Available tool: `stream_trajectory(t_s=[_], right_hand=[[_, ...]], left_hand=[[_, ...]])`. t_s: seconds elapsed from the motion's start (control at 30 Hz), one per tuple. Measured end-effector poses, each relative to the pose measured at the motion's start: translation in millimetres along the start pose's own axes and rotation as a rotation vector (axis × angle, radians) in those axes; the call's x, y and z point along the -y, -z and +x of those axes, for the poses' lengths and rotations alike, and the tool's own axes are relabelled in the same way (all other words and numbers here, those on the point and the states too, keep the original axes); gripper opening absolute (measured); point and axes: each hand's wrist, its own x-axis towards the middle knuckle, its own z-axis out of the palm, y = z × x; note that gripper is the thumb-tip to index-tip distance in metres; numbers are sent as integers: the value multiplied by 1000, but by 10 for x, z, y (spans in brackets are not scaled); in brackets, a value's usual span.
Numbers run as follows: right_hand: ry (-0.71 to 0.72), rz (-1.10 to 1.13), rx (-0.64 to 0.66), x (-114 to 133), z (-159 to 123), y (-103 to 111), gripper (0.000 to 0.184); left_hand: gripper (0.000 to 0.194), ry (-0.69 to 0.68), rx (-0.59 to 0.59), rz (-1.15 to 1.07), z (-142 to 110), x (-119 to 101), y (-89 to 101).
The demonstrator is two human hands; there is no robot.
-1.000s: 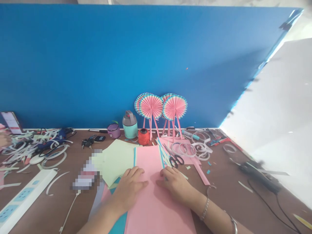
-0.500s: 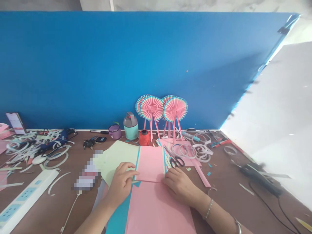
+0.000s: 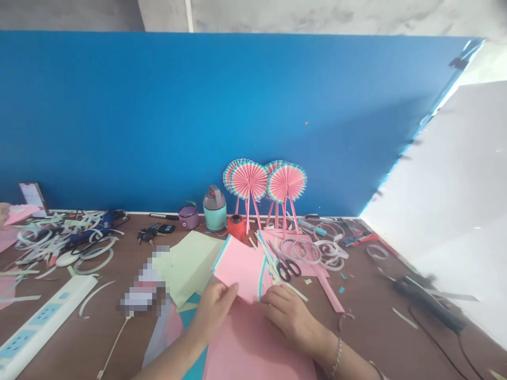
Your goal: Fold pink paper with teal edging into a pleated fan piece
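Note:
Between my hands is a pink sheet of paper (image 3: 241,266) with blue and pale stripes along two sides, tilted and raised at its near edge. My left hand (image 3: 214,314) is closed on its near left part, the thumb lying on top. At the near right corner, the fingers of my right hand (image 3: 291,319) are pinched on the same sheet. Below both hands lies a larger pink paper (image 3: 257,351), over a blue sheet (image 3: 194,359). Pale green paper (image 3: 194,264) lies to the left. Black-handled scissors (image 3: 288,270) rest just beyond my right hand.
Several pink folded paper fans (image 3: 249,181) stand against the blue partition (image 3: 158,116). Nearby are a teal-grey container (image 3: 214,211), a purple pot (image 3: 188,216) and a red object (image 3: 236,227). A power strip (image 3: 47,322) and tangled white strips (image 3: 95,258) lie left. Another person's hand (image 3: 3,212) shows far left.
The striped pink sheet has gone from lying straight to being turned and tilted. My left hand has moved down and closed on its near edge. Another person's hand has appeared at far left.

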Motion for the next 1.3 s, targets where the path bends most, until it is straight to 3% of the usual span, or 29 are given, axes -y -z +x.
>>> stream_trajectory(t_s=[0.1,0.17,0.2,0.27,0.37,0.47,0.57,0.7,0.83,1.3], right_hand=[[-15,-34,-33,18,-14,36,31],[-33,-108,-183,19,-50,59,38],[-33,-155,-275,21,-73,66,41],[-22,-223,-410,36,-116,65,44],[-43,-254,-402,66,-146,37,42],[-116,-261,-272,64,-130,2,24],[-140,-230,-133,18,-105,-27,13],[-141,-195,-47,-67,-105,-74,18],[-195,-165,74,-132,-132,-114,15],[-380,10,308,-200,-136,-8,11]], left_hand=[[41,-186,-155,197,-29,-88,58],[31,-481,-253,344,-65,-169,106],[35,-593,-303,440,-81,-206,116],[47,-670,-351,624,-100,-254,87],[48,-641,-288,847,-101,-225,-68],[49,-619,-186,957,-95,-124,-239],[47,-607,-92,991,-97,-33,-290],[34,-582,53,919,-111,67,-152],[14,-460,68,764,-142,164,49],[16,-313,132,602,-92,109,347]])
